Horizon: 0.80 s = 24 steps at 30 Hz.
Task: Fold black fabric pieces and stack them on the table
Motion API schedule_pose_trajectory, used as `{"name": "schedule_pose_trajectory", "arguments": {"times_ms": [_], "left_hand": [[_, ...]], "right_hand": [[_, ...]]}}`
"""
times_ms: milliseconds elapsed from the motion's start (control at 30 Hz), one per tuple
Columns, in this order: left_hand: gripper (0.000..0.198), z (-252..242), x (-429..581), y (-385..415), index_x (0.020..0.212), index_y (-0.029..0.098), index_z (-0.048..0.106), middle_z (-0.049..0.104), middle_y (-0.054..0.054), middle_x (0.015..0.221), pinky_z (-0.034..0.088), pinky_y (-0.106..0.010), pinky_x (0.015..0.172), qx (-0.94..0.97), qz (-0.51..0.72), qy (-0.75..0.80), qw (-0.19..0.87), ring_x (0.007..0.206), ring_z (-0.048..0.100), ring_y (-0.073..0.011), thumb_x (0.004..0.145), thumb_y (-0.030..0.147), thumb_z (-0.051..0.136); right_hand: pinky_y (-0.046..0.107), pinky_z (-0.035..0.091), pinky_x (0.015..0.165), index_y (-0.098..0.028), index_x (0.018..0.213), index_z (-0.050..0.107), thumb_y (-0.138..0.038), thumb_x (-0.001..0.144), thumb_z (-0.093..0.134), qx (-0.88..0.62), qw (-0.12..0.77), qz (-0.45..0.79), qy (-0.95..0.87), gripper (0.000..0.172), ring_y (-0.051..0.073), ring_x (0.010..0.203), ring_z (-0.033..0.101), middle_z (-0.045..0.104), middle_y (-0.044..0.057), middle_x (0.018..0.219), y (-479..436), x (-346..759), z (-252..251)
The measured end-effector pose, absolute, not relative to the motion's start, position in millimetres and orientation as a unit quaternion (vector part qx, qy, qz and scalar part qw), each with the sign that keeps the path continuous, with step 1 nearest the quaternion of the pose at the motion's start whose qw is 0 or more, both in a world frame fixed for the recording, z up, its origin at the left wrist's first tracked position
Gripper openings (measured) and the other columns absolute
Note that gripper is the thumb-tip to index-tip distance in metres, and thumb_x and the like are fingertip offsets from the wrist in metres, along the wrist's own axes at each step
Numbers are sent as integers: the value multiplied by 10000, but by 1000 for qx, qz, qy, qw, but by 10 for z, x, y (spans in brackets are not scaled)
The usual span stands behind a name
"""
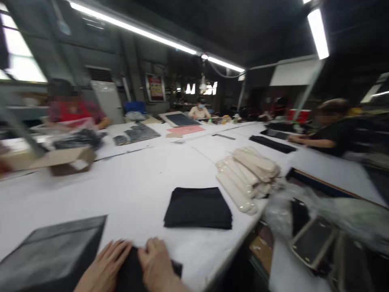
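- Resting both hands on black cloth (132,265) at the near edge of view; left hand (107,263) on its left part, right hand (156,259) on its right.
- Left grip: fingers stretched out side by side over the cloth, thumb hidden; can't tell if anything is pinched.
- Right grip: fingers bent, thumb side toward the left hand, touching the cloth; can't tell if it is clamped on it.
- Cloth lies on the white counter (130,194), low in view; one dark corner pokes out right of the right hand.
- Dark grey sheet (60,247) with a seam line, just left of the left hand.
- Stack of black pieces (197,207) flat on the counter, ahead and right of the hands, apart from both.
- Cream strips (247,174) in a loose overlapping pile beyond that stack, by the counter's right edge.
- Clear plastic bag (281,205) and dark panels with pale borders (314,241), right of the counter edge.
- Open cardboard box (71,162) far left; pink sheet (187,129) farther back.
- Three other people around: one in red (73,111) left, one masked (199,111) at back, one in dark clothes (340,127) right.
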<state>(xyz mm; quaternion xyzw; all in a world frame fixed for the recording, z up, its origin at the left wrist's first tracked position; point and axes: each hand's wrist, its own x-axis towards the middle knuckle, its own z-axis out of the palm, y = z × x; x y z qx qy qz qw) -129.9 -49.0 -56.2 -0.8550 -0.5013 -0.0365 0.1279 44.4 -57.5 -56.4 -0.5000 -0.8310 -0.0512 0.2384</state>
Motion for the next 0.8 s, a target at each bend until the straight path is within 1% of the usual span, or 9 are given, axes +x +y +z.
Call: {"name": "schedule_pose_trajectory", "arguments": {"times_ms": [33,67,133,233,300,400,467,633,800], "left_hand": [[546,-542,-1374,-584,1294,248,559,563,-32,1321,260,-379,1148,-850,-6,-517,101,1273,450,-195,800,42,451],[638,-515,-1414,-642,1368,265,480,527,-20,1366,213,-370,1167,-848,12,-524,76,1310,407,-179,781,21,426],[693,-457,-1435,-660,1418,275,399,498,-24,1387,181,-388,1174,-843,13,-536,42,1327,375,-183,768,39,444],[635,-381,-1401,-600,1408,235,401,495,-67,1357,180,-422,1166,-846,11,-533,21,1321,367,-229,794,110,502],[559,-349,-1362,-589,1388,207,418,502,-87,1326,182,-430,1161,-853,4,-522,27,1313,365,-245,837,150,499],[472,-340,-1310,-607,1357,157,436,522,-100,1283,180,-413,1159,-866,-3,-499,43,1301,363,-242,886,173,465],[467,-351,-1289,-621,1345,124,437,540,-110,1252,205,-389,1149,-869,-2,-492,44,1277,384,-236,882,177,478],[457,-382,-1258,-659,1355,220,429,529,-87,1248,239,-392,1127,-869,-28,-490,59,1224,439,-224,902,221,487],[440,-391,-1193,-666,1340,192,444,541,-92,1215,242,-410,1123,-870,-23,-484,92,1200,450,-237,902,189,485]], "right_hand": [[301,437,644,-191,919,627,-100,797,598,-488,249,-31,-836,155,178,725,495,575,35,811,-588,432,-608],[321,434,669,-185,983,619,-75,826,551,-479,259,-12,-839,203,197,771,495,572,51,846,-586,428,-656],[346,425,715,-172,1065,597,-43,860,483,-456,268,24,-849,268,216,824,481,557,71,892,-558,441,-751],[355,413,750,-167,1142,569,-44,891,442,-433,265,46,-861,308,221,861,468,531,74,920,-537,512,-844],[354,413,761,-170,1165,559,-53,900,441,-428,257,43,-865,313,220,874,470,521,70,925,-559,576,-871],[354,422,772,-170,1182,550,-45,900,436,-423,253,33,-869,329,219,879,483,513,66,917,-596,651,-898],[352,429,772,-170,1177,551,-32,896,426,-421,256,27,-870,338,215,872,492,511,64,909,-606,682,-916],[355,442,770,-173,1158,560,-22,889,418,-415,265,33,-870,340,214,858,507,511,64,904,-627,760,-948],[363,451,763,-170,1191,545,-28,895,406,-408,272,40,-870,356,218,867,507,519,70,921,-677,871,-969]]}}
